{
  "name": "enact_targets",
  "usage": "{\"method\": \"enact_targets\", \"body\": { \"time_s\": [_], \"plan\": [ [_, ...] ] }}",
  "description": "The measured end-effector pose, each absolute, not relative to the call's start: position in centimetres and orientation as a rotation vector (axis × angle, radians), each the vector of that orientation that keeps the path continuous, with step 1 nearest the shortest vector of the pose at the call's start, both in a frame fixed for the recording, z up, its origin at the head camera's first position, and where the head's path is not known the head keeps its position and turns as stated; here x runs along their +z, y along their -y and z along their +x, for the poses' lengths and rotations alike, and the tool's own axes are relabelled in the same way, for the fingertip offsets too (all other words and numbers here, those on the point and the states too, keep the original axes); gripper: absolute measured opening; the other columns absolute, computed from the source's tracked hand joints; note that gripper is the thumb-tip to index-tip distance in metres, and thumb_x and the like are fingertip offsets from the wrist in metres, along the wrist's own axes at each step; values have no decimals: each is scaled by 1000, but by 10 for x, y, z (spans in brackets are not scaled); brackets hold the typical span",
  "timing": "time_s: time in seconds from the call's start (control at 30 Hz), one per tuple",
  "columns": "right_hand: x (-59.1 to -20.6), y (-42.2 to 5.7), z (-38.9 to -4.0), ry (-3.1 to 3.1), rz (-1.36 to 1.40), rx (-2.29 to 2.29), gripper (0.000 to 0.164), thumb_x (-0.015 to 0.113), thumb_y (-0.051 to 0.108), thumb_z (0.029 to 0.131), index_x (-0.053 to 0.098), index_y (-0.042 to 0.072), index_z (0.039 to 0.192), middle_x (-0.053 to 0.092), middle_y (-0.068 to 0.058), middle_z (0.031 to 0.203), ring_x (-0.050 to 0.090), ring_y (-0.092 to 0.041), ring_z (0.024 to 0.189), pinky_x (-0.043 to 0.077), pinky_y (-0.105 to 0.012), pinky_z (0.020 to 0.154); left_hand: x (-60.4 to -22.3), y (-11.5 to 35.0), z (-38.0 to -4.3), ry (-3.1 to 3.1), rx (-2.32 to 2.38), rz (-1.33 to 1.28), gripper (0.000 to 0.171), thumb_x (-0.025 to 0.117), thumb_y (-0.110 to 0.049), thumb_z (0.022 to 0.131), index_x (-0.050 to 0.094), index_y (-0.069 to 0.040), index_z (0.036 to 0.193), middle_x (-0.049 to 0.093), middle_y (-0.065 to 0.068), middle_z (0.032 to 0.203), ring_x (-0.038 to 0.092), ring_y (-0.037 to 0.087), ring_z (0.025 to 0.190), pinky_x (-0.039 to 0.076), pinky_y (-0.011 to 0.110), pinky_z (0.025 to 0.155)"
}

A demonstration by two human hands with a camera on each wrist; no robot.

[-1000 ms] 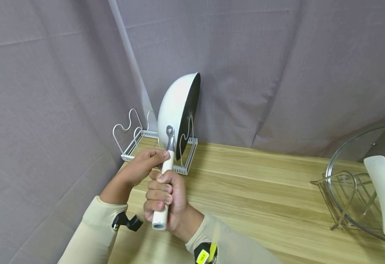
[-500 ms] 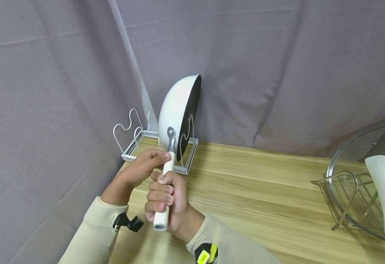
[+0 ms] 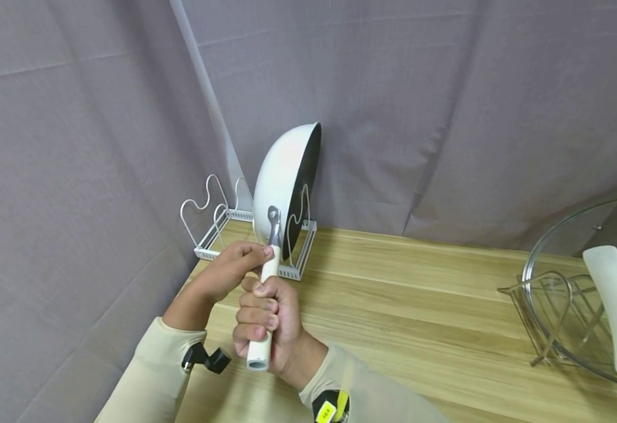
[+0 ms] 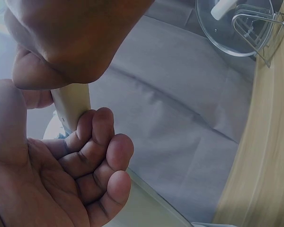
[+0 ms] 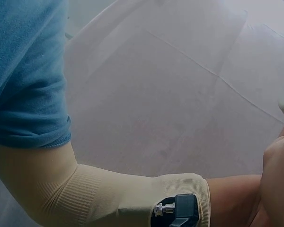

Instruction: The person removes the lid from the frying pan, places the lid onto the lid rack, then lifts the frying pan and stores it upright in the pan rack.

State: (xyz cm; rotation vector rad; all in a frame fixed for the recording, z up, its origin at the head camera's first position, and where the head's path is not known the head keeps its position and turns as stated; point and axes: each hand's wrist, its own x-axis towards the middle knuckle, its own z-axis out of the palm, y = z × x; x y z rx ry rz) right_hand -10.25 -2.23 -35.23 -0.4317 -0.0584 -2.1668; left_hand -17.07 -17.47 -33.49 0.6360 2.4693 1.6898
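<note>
A white wok (image 3: 282,170) with a dark inside stands on its edge in the right part of a white wire rack (image 3: 308,235), its handle (image 3: 271,264) pointing toward me. My right hand (image 3: 268,317) grips that handle near its end, fingers wrapped round it. Farther up, close to the metal joint, my left hand (image 3: 239,264) pinches the handle between thumb and fingers. In the left wrist view the left hand's curled fingers (image 4: 104,127) lie against the pale handle, under the right hand. Only the edge of the right hand (image 5: 279,175) shows in the right wrist view.
At the right a glass lid (image 3: 532,264) with a white upright handle (image 3: 614,311) stands in a metal wire rack (image 3: 551,329). Grey curtains (image 3: 382,117) hang behind and to the left of the wooden table (image 3: 393,317).
The wok has sunk slightly in the rack, its top edge a little lower. Both hands keep their hold on the handle and have shifted very slightly down.
</note>
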Motion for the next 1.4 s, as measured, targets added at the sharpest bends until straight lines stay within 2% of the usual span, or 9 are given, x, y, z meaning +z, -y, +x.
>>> {"method": "enact_targets", "body": {
  "time_s": [0.37,0.67,1.03,1.3,1.4],
  "plan": [
    [-358,22,-104,64,-417,-2177,16,56,10,81,45,20,75,47,14,48,52,1,40,37,-12,43,-339,173,-172,-2428,1687,628,35,51,-24,103,69,-1,84,66,7,78,61,21,77,50,31,71],
    [-363,22,-105,58,-399,-2181,15,55,11,81,45,20,76,46,14,48,52,1,40,37,-12,43,-344,173,-174,-2426,1665,587,37,51,-26,103,70,0,86,66,7,79,61,20,79,50,34,74],
    [-369,21,-106,68,-377,-2176,14,54,10,81,45,20,76,45,14,48,51,1,40,36,-11,43,-350,173,-175,-2389,1686,572,35,52,-25,103,69,-1,84,65,6,77,60,19,78,50,32,73],
    [-373,23,-108,88,-340,-2172,14,55,10,81,46,19,76,47,14,49,52,1,40,37,-11,44,-360,175,-177,-2391,1715,565,34,53,-23,103,68,-1,82,63,5,74,57,17,72,48,28,65],
    [-374,23,-109,86,-343,-2175,14,55,10,81,47,19,76,47,14,48,52,1,40,37,-11,44,-362,175,-177,-2378,1725,537,33,53,-23,102,69,-1,84,64,5,76,58,17,73,49,29,66]
  ]
}}
